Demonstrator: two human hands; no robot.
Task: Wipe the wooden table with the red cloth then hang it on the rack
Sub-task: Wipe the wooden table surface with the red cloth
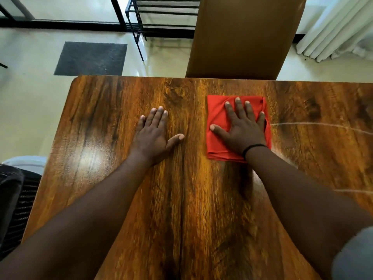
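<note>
A folded red cloth [217,110] lies flat on the wooden table [105,122], right of centre. My right hand [242,128] presses flat on top of it with fingers spread, a black band around the wrist. My left hand [155,134] rests palm down on the bare wood to the left of the cloth, fingers apart and holding nothing. A black metal rack [161,19] stands on the floor beyond the table's far edge.
A tall brown cardboard box [242,37] stands against the table's far edge. A dark mat [90,58] lies on the pale floor at the left. White curtains [339,31] hang at the far right. A black mesh chair [16,203] sits at the left. Faint white streaks [314,125] cross the table's right side.
</note>
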